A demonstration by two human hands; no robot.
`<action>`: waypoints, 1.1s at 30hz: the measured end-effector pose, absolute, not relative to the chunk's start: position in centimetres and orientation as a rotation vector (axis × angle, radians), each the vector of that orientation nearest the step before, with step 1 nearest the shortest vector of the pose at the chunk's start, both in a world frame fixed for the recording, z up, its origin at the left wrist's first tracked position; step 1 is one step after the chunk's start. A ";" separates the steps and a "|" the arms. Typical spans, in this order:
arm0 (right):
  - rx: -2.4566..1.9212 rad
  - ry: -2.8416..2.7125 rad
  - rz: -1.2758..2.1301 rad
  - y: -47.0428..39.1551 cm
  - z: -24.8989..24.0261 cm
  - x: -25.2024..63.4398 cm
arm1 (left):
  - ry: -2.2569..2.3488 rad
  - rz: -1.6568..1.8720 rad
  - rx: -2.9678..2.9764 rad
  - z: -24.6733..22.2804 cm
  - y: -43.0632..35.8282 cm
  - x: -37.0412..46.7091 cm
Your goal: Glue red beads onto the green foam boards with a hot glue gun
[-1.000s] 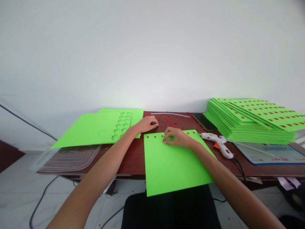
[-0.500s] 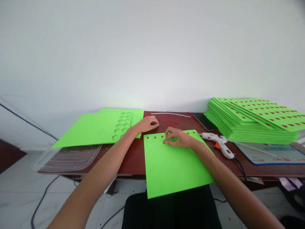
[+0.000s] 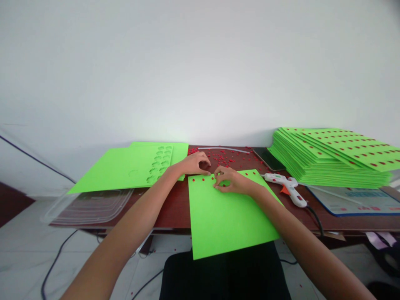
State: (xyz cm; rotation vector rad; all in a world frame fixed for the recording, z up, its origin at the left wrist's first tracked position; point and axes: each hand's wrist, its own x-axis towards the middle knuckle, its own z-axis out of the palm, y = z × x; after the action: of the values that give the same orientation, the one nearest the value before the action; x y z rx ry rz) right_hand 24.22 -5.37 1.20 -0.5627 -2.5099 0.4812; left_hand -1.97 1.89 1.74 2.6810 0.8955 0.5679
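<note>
Green sheet (image 3: 231, 221) lies partly on the counter (image 3: 175, 208), near edge overhanging toward the lap (image 3: 225, 273). Red dots (image 3: 203, 179) line its far edge. Right hand (image 3: 229, 180) low over that row, thumb and finger curled close together; cannot tell whether a dot sits between them. Left hand (image 3: 196, 163) at the sheet's far edge, thumb and fingers parted, nothing visible in its grip. Main risk, as judged: neither hand clearly anchors the sheet, so a knock from the lap or a drag of the right forearm (image 3: 298, 235) could swing it and put a dot out of line. Tacky fingertips could lift a dot away. Glue gun (image 3: 289, 187) just right of the sheet, nozzle (image 3: 262, 176) near its far right corner: a forearm bump could smear glue there. Loose red pieces (image 3: 222, 158) beyond the far edge may scatter if the left hand sweeps wide.
</note>
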 end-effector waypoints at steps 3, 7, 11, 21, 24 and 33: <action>-0.556 -2.532 0.505 -5.6 1.3 24.0 | 0.883 0.566 2.678 1.7 1.9 -2.0; -0.541 -2.521 0.541 -5.7 1.6 24.0 | 0.880 0.565 2.679 1.8 1.9 -2.0; -0.595 -2.427 0.534 -5.8 2.1 24.3 | 0.883 0.583 2.679 1.8 1.9 -1.9; -0.624 -2.417 0.562 -6.0 2.2 24.0 | 0.870 0.589 2.662 1.7 2.0 -2.0; -0.614 -2.419 0.567 -6.0 2.0 23.9 | 0.865 0.594 2.660 1.5 2.1 -2.0; -0.604 -2.433 0.565 -5.9 2.0 24.0 | 0.869 0.596 2.636 1.8 1.8 -2.0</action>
State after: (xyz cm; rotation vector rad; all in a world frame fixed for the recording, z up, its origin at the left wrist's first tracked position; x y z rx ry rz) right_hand 24.00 -5.92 1.98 -0.6043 -2.4333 0.5646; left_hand -2.01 1.80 1.75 2.6363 0.8687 0.5963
